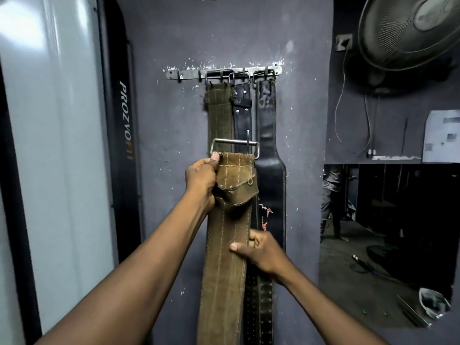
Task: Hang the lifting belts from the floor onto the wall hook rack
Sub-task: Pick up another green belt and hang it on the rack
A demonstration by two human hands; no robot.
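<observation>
While three belts hang on the hook rack (224, 72), the brown belt (224, 245) is gripped by the left hand (201, 180) and the right hand (261, 250).

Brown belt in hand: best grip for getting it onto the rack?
Grip the brown belt at its stitched top end, just under the buckle, from the left edge, as the left hand does. That leaves the metal frame clear above to slip over a rack hook. The right hand steadies the strap lower down.
</observation>
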